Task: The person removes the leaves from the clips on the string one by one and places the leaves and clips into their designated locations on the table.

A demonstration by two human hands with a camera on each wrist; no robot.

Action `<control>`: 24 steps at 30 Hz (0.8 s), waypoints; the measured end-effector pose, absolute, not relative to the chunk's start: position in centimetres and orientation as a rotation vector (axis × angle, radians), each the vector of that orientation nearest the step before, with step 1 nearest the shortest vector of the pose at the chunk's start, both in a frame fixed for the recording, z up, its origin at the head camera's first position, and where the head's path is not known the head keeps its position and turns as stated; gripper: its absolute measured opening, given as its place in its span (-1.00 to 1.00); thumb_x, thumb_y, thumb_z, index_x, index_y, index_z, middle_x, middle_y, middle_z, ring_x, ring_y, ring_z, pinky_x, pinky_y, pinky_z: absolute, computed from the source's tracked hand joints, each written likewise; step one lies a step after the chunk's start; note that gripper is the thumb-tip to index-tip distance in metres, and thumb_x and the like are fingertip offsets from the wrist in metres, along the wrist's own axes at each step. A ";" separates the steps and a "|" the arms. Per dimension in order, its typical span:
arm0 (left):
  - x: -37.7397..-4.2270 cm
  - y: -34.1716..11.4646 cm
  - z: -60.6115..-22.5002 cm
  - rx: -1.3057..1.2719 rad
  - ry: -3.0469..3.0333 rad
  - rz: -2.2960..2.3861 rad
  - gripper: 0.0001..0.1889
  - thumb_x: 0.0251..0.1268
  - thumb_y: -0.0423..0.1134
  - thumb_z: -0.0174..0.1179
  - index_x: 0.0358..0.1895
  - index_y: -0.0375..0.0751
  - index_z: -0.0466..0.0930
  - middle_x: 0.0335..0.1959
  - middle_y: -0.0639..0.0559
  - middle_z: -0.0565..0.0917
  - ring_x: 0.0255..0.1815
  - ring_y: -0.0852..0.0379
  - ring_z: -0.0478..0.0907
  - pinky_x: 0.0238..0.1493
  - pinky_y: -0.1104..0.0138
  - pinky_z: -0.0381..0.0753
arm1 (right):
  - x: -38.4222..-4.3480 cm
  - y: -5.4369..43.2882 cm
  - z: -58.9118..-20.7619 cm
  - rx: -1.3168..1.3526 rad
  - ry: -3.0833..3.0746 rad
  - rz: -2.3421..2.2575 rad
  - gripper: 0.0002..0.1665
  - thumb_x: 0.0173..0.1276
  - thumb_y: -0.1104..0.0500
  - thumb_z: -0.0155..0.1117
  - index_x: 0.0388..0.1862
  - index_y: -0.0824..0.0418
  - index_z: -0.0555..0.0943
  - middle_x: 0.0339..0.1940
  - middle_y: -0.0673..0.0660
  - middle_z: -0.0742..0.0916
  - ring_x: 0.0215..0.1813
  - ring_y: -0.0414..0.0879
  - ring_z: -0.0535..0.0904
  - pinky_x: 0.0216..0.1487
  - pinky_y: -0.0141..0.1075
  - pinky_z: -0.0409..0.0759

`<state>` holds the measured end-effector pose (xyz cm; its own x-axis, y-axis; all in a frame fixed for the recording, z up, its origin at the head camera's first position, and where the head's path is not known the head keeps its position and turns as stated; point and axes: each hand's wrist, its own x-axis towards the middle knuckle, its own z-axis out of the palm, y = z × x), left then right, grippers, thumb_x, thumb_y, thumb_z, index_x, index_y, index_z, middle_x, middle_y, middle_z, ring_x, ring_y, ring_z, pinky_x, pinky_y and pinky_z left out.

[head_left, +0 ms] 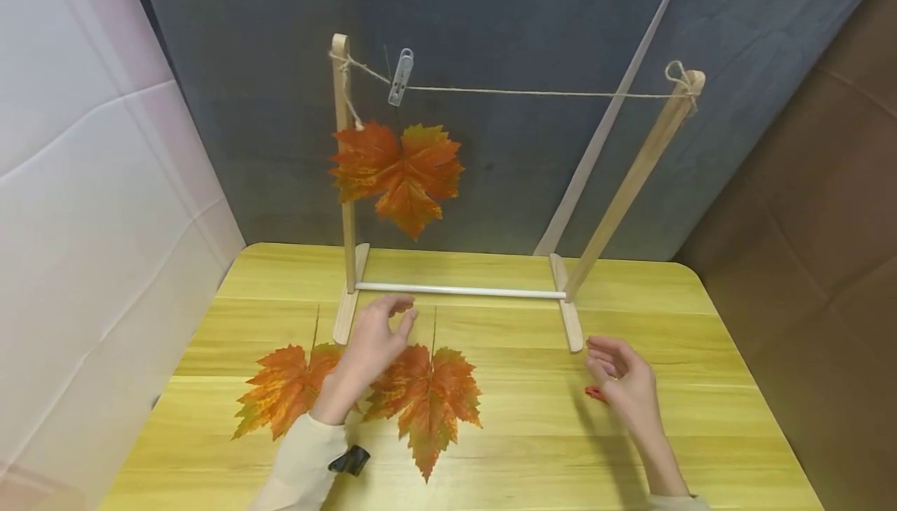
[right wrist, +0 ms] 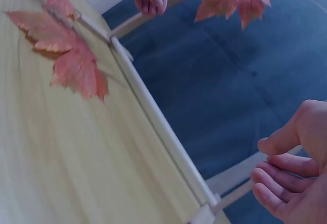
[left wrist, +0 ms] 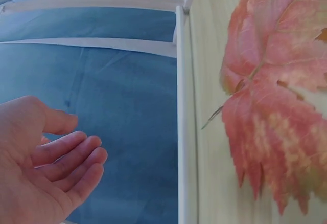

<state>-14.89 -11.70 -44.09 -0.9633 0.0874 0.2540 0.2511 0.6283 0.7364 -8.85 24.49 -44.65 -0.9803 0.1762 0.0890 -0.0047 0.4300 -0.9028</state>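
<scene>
My left hand (head_left: 378, 340), fingers loosely bent and holding nothing, hovers over two orange maple-like leaves. One leaf (head_left: 283, 390) lies partly behind the wrist; the other leaf (head_left: 430, 406) lies to its right, stem pointing away. A third leaf (head_left: 406, 172) hangs from a twine line (head_left: 518, 92), below a pale clothespin (head_left: 402, 76) near the left post. On the right, my right hand (head_left: 627, 386) is raised with relaxed fingers and holds nothing, as the right wrist view (right wrist: 296, 168) also shows. A small red object (head_left: 596, 393), perhaps a clothespin, shows just beside its thumb, partly hidden.
The wooden frame has a left post (head_left: 346, 207), a leaning right post (head_left: 634, 184) and a white crossbar (head_left: 459, 290) low between the feet. It stands on a yellow wood-grain table (head_left: 518, 433). Dark cloth (head_left: 490, 12) hangs behind. A black piece (head_left: 349, 460) is at the left cuff.
</scene>
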 end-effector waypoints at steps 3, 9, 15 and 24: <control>-14.9 -12.0 -43.7 -0.259 -2.653 -1.250 -0.72 0.40 -0.33 0.27 0.09 -0.37 0.65 0.04 -0.27 0.72 0.07 -0.22 0.66 0.10 -0.04 0.65 | -9.1 23.8 -43.9 -0.155 -2.509 1.639 -0.63 0.35 0.39 0.35 0.14 0.38 0.62 0.05 0.37 0.73 -0.08 -0.43 0.65 0.01 -0.56 0.61; -14.6 -12.6 -43.1 -0.245 -2.612 -1.250 -0.71 0.41 -0.32 0.26 0.12 -0.33 0.64 0.09 -0.25 0.70 0.09 -0.24 0.64 0.10 -0.07 0.64 | -10.0 22.2 -42.1 -0.110 -2.435 1.748 -0.61 0.34 0.40 0.35 0.15 0.40 0.60 0.02 0.25 0.74 -0.02 -0.29 0.70 0.08 -0.53 0.61; -14.6 -12.9 -42.5 -0.292 -2.486 -1.249 -0.67 0.35 -0.40 0.29 0.14 -0.42 0.61 0.08 -0.31 0.69 0.06 -0.29 0.63 0.09 -0.09 0.63 | -10.9 20.3 -40.4 0.059 -2.370 1.757 -0.59 0.33 0.41 0.36 0.15 0.40 0.60 0.00 0.13 0.74 -0.01 -0.30 0.70 0.10 -0.50 0.61; -15.3 -13.2 -40.8 -0.310 -2.292 -1.203 -0.68 0.31 -0.44 0.30 0.09 -0.47 0.61 0.03 -0.35 0.70 0.06 -0.27 0.66 0.09 -0.05 0.65 | -12.3 17.5 -38.8 0.241 -2.324 1.811 -0.50 0.30 0.49 0.32 0.23 0.44 0.52 0.09 0.38 0.70 0.01 -0.32 0.67 0.15 -0.49 0.59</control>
